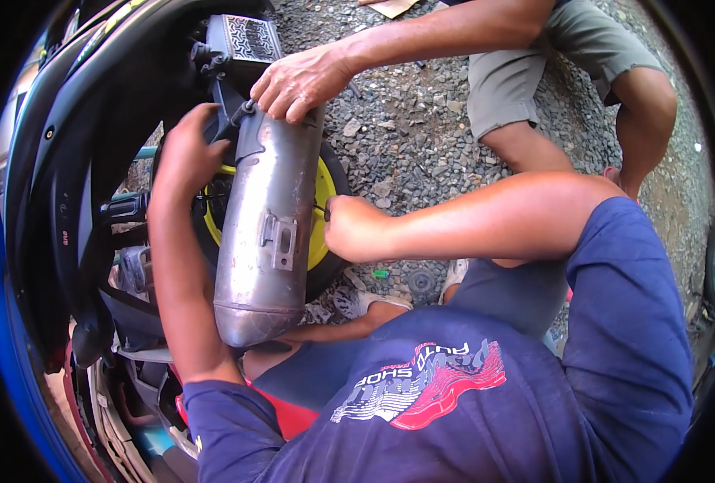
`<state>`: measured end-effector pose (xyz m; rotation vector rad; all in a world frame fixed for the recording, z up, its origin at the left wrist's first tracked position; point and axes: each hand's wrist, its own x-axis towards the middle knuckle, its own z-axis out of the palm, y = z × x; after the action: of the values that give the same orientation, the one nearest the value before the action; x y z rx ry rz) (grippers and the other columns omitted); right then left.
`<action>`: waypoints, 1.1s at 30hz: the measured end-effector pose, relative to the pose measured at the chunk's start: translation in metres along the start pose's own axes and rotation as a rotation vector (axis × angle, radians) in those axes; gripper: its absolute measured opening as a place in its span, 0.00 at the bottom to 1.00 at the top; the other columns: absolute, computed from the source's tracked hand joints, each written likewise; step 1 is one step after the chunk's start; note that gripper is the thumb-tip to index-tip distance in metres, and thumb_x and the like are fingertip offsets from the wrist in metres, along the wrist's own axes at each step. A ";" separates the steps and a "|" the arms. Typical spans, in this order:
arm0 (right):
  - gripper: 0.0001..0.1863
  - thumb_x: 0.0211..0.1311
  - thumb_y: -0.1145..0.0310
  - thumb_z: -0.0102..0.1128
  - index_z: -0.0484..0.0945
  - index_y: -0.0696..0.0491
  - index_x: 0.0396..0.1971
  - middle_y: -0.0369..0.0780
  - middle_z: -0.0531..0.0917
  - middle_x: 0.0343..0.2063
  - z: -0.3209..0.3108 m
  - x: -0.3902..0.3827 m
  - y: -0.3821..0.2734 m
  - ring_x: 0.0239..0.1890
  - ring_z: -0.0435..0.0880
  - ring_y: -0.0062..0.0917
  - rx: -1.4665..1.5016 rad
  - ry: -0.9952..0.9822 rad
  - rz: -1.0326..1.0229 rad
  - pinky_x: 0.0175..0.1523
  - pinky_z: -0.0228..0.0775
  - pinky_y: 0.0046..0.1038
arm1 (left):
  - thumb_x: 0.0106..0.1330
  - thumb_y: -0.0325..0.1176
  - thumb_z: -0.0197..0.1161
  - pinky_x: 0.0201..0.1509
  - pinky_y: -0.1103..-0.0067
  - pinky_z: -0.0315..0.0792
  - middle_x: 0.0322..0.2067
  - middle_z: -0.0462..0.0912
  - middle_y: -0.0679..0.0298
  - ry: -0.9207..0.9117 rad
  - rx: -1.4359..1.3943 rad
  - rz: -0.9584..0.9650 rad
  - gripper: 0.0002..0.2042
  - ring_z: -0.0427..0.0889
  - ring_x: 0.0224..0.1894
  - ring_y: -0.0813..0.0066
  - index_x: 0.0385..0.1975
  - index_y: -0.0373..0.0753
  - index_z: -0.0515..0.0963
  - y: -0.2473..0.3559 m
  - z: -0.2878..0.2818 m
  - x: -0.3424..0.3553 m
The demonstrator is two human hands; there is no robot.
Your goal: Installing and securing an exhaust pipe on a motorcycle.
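Note:
A bare metal muffler, scuffed and marked with rust, stands nearly upright before a wheel with a yellow rim. My left hand, slightly blurred, is beside a dark bracket and bolt at the muffler's upper left. Its thumb and forefinger are apart, and I see nothing held between them. My right hand is closed at the muffler's right side, by the rim. A thin dark piece shows at that fist, too little to name. Another person's hand rests on the muffler's top end.
Dark motorcycle bodywork fills the left side. A patterned metal radiator cover sits above the muffler. On the gravel lie a small green piece and a dark round part. The other person's legs are at upper right.

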<state>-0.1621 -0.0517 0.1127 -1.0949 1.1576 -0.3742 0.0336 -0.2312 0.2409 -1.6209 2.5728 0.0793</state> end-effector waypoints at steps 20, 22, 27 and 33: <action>0.25 0.70 0.72 0.51 0.76 0.66 0.65 0.49 0.85 0.25 0.005 0.004 0.010 0.20 0.84 0.33 0.020 0.035 -0.001 0.27 0.76 0.38 | 0.68 0.50 0.74 0.76 0.72 0.67 0.72 0.72 0.40 -0.265 -1.043 -0.456 0.50 0.75 0.72 0.60 0.82 0.28 0.54 0.056 -0.014 -0.163; 0.18 0.69 0.72 0.53 0.82 0.65 0.52 0.56 0.90 0.38 0.005 -0.005 -0.003 0.38 0.93 0.46 -0.044 0.092 0.037 0.44 0.83 0.45 | 0.68 0.50 0.74 0.75 0.71 0.68 0.70 0.74 0.39 -0.232 -0.943 -0.448 0.48 0.77 0.70 0.58 0.81 0.28 0.59 0.057 -0.018 -0.163; 0.18 0.69 0.72 0.53 0.82 0.65 0.52 0.57 0.90 0.38 0.004 -0.004 -0.019 0.39 0.93 0.48 -0.013 -0.015 0.048 0.45 0.83 0.44 | 0.66 0.38 0.77 0.71 0.66 0.73 0.64 0.82 0.45 0.060 -0.848 -0.492 0.34 0.81 0.67 0.58 0.71 0.33 0.75 0.060 -0.027 -0.177; 0.17 0.70 0.72 0.51 0.81 0.65 0.50 0.52 0.86 0.29 -0.002 0.000 0.005 0.24 0.87 0.39 0.107 0.049 -0.023 0.29 0.78 0.42 | 0.76 0.26 0.63 0.71 0.65 0.75 0.65 0.82 0.54 0.634 -0.220 -0.033 0.21 0.82 0.66 0.65 0.67 0.35 0.79 0.049 -0.161 -0.221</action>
<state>-0.1653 -0.0508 0.1087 -1.0113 1.1560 -0.4775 0.0754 -0.0275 0.4252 -2.0342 3.0777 -0.1951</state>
